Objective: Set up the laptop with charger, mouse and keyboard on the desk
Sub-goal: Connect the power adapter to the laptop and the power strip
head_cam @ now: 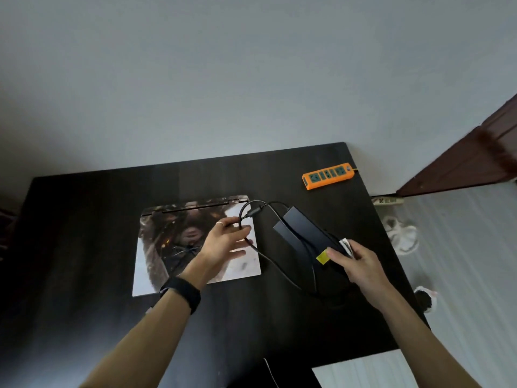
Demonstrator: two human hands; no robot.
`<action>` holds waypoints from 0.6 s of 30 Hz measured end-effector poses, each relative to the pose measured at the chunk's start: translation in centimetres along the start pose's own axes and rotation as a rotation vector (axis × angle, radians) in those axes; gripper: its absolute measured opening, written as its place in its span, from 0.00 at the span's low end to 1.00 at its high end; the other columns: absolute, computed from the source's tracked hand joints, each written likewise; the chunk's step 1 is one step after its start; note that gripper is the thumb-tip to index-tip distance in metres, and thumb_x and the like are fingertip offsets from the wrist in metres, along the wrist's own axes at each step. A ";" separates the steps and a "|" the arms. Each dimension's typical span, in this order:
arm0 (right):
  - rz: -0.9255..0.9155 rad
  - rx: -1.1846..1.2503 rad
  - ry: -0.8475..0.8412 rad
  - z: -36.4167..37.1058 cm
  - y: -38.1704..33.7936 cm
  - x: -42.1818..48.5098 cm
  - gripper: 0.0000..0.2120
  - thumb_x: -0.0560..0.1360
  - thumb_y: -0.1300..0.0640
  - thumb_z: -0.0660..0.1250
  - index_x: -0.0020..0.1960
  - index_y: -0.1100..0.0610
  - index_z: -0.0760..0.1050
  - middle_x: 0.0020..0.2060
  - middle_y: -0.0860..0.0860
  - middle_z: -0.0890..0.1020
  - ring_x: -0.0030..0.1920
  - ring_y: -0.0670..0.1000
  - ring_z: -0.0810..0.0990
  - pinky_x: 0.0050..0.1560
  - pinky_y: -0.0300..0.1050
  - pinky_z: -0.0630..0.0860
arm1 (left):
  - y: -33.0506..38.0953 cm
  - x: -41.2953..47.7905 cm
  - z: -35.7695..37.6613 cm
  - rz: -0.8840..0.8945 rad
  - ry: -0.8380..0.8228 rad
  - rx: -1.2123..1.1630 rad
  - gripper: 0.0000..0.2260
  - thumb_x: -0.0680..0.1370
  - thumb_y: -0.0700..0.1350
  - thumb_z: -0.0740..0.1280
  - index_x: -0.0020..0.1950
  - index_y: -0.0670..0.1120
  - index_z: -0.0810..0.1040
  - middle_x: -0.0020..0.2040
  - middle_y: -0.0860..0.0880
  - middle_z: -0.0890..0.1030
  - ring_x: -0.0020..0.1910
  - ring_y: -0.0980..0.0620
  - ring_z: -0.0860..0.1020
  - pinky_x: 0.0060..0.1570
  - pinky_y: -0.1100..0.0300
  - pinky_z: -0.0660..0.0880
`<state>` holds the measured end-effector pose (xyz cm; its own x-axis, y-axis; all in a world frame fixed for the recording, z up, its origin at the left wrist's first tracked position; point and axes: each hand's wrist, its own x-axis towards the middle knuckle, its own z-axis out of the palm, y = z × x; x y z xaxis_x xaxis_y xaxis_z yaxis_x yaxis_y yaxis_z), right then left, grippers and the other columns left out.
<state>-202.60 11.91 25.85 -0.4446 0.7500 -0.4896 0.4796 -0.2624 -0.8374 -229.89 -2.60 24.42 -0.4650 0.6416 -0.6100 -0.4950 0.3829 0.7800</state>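
Closed laptop [195,245] flat on dark surface [84,247]; left hand [226,242] pinching charger cable [263,256], right hand [361,264] gripping black charger brick [305,233]; orange power strip [327,175] beyond.

A dark desk [84,219] carries a closed laptop [156,247] and an orange power strip [327,176].

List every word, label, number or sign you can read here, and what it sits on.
No text can be read for certain.
Flat item on the floor by the dark desk's far right corner: dark print, too blurred.
Yellow tag on the black charger brick: no print visible.
Orange power strip: no print visible.
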 end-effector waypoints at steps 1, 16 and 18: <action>-0.003 -0.004 -0.014 -0.4 -0.1 0.6 0.10 0.72 0.52 0.77 0.40 0.56 0.79 0.32 0.50 0.79 0.36 0.51 0.77 0.37 0.44 0.72 | -0.1 0.3 1.1 -0.027 -0.010 0.040 0.16 0.77 0.42 0.71 0.62 0.47 0.72 0.52 0.46 0.85 0.42 0.46 0.83 0.38 0.57 0.74; -0.016 -0.010 -0.090 -2.5 4.2 3.3 0.17 0.73 0.54 0.76 0.43 0.65 0.73 0.32 0.50 0.73 0.33 0.46 0.72 0.37 0.38 0.71 | -5.3 2.1 13.1 0.024 0.221 0.920 0.25 0.72 0.69 0.64 0.54 0.50 0.78 0.59 0.47 0.77 0.63 0.47 0.74 0.62 0.52 0.72; 0.001 0.016 -0.103 -2.7 4.5 3.6 0.17 0.73 0.54 0.76 0.45 0.65 0.73 0.32 0.51 0.73 0.32 0.47 0.71 0.31 0.38 0.70 | -5.5 2.3 13.3 0.006 0.173 0.883 0.17 0.76 0.60 0.65 0.52 0.48 0.79 0.55 0.47 0.82 0.59 0.45 0.78 0.58 0.53 0.75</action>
<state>-199.98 15.07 21.03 -0.5202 0.6837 -0.5119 0.4682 -0.2729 -0.8404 -218.43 5.61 20.62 -0.6049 0.5634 -0.5627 0.2188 0.7971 0.5629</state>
